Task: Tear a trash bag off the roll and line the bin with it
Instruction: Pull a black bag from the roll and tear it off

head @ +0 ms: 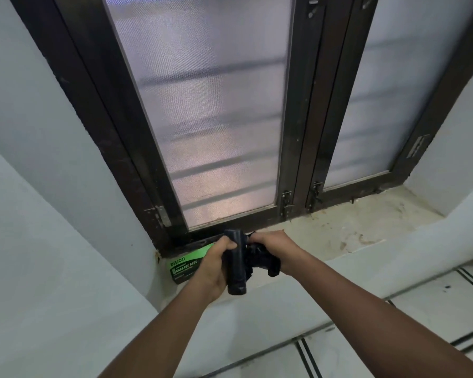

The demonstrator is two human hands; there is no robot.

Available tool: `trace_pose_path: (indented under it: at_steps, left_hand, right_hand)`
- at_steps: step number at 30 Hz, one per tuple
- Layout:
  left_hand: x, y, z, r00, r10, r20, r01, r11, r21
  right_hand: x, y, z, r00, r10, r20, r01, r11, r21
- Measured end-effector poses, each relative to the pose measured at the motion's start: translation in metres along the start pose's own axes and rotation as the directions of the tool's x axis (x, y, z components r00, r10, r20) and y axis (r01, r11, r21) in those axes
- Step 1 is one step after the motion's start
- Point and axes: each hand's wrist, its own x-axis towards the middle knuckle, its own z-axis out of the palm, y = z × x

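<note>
- Head view, looking down over both my forearms toward a window sill [347, 227]: my left hand [216, 264] is wrapped around a black roll of trash bags [236, 264], which stands nearly upright in my fist, its lower end poking out below my palm.
- My left fingers [230, 244] are curled shut across the upper part of the roll, thumb side toward me.
- My right hand [275, 248] sits just beside the roll, on its right, and is closed on a crumpled loose bag end [262, 261] that runs from the roll into my grip.
- Some black plastic bunches out below my right hand; I cannot tell whether it is already torn free of the roll.
- Behind my left hand, a green garbage bag box [185, 266] lies flat on the sill at its left corner, partly hidden by my wrist, white lettering facing up.
- Beyond the hands stands a dark-framed window [210, 118] with frosted mesh panes, both leaves closed, latches at the bottom of the middle frame.
- At the lower right, a tiled floor [434, 309] with dark grout lines shows below the sill.
- No bin appears in this view.
</note>
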Motion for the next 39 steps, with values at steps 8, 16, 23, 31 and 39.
trace_pose_path:
  at_steps: [8, 16, 23, 31, 39]
  left_hand:
    - [0.001, -0.008, 0.005, 0.998, 0.066, 0.002, -0.062, 0.939, -0.339]
    - [-0.002, -0.006, -0.007, 0.99, -0.069, -0.123, 0.064, 0.997, -0.044]
    - [0.001, -0.004, 0.022, 0.932, -0.052, -0.358, -0.061, 0.953, -0.295]
    - [0.004, -0.001, 0.038, 0.854, -0.075, -0.514, -0.192, 0.874, -0.447]
    - [0.011, 0.013, 0.049, 0.71, -0.163, -0.685, -0.351, 0.762, -0.544]
  right_hand:
    - [0.0, 0.002, 0.0, 0.956, 0.241, 0.17, -0.275, 0.937, 0.216]
    - [-0.003, 0.005, -0.008, 0.99, -0.059, 0.128, 0.1, 0.932, -0.349]
    - [-0.004, 0.012, 0.023, 0.965, 0.006, -0.261, -0.024, 0.997, -0.068]
    - [-0.009, 0.002, 0.045, 0.916, 0.32, -0.241, -0.121, 0.795, 0.594]
    - [-0.007, -0.003, 0.053, 0.887, 0.341, -0.31, 0.078, 0.551, 0.831]
